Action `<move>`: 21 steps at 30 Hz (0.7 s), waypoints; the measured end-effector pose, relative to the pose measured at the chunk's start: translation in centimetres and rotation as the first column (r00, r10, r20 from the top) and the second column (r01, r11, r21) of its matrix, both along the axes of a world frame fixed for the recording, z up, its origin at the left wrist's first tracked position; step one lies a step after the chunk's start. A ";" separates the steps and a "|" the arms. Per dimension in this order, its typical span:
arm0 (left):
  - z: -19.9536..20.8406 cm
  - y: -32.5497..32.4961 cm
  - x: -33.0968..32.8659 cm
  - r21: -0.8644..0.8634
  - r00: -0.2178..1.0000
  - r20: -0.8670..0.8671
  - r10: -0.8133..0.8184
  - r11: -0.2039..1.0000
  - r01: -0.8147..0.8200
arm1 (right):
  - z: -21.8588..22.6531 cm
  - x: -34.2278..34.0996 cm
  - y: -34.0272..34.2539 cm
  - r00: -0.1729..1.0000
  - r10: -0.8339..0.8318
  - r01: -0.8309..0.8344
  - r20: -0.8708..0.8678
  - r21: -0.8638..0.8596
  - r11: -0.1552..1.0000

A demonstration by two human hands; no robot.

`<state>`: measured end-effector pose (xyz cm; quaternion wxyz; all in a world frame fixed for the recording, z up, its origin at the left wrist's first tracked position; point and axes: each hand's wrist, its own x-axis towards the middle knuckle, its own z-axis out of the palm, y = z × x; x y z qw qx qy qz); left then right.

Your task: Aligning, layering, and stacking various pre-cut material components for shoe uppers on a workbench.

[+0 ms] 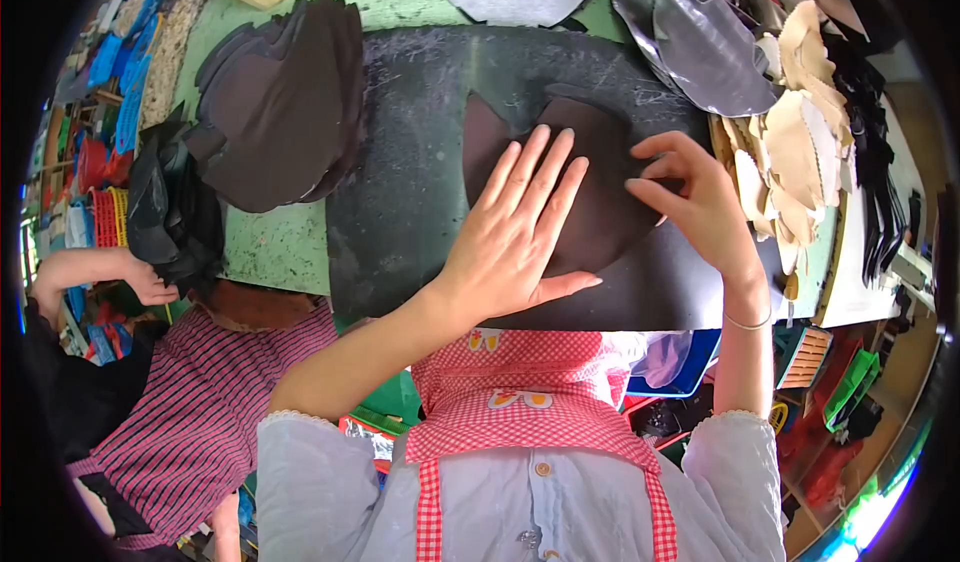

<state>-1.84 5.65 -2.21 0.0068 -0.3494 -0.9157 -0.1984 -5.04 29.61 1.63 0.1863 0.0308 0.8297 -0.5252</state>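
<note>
A dark brown cut piece (600, 232), curved and notched like a shoe upper, lies on the black mat in front of me. My left hand (515, 227) rests flat on it, fingers stretched out and thumb to the side. At its right edge hovers my right hand (690, 197), with bent fingers and a gap between thumb and forefinger. Nothing shows in that gap. Whether its lower fingers touch the piece's edge is hidden.
The black mat (390, 232) covers part of a green table (270, 252). Dark brown pieces (290, 112) are stacked on the left, beside black ones (170, 202). Beige pieces (800, 152) and shiny grey pieces (710, 47) lie right. Another person's hand (150, 280) is at far left.
</note>
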 end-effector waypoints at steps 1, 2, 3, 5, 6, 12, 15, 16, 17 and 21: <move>0.1 0.2 -0.1 0.004 1.000 0.012 -0.029 1.000 0.029 | -0.2 0.4 1.0 0.997 -0.082 0.081 -0.016 -0.065 0.995; 0.3 0.4 -0.3 0.007 0.998 0.023 -0.057 0.998 0.057 | -0.5 0.7 1.8 0.986 -0.163 0.158 -0.029 -0.133 0.978; 0.4 0.6 -0.2 0.014 0.997 0.022 -0.072 0.997 0.071 | -0.6 1.1 2.1 0.984 -0.177 0.172 -0.031 -0.126 0.977; 0.5 0.4 -0.3 -0.032 0.985 -0.012 -0.170 0.985 0.170 | -1.0 1.5 1.6 0.964 -0.251 0.244 -0.090 -0.075 0.967; 0.5 0.3 -0.2 -0.034 0.983 -0.013 -0.181 0.983 0.181 | -1.0 1.6 1.5 0.961 -0.262 0.255 -0.091 -0.078 0.964; -0.4 -0.8 -0.5 0.214 0.660 0.032 -0.750 0.651 0.729 | -1.5 1.9 1.4 0.929 -0.057 0.179 -0.366 0.307 0.935; -0.3 0.0 -4.3 0.098 0.831 -0.149 -0.536 0.828 0.552 | -1.6 3.7 -0.1 0.718 0.081 0.239 -0.691 0.355 0.904; -0.7 0.1 -5.2 -0.018 0.881 -0.209 -0.425 0.902 0.431 | -0.7 4.9 -1.4 0.651 0.269 0.040 -0.710 0.386 0.922; -0.3 0.6 -5.6 -0.049 0.896 -0.153 -0.416 0.909 0.413 | -0.5 6.5 -2.5 0.638 0.433 -0.176 -0.637 0.427 0.887; 0.0 -0.9 -6.1 -0.078 0.981 -0.113 -0.157 0.986 0.149 | -2.0 6.8 -0.3 0.752 0.524 -0.080 -0.400 0.733 0.675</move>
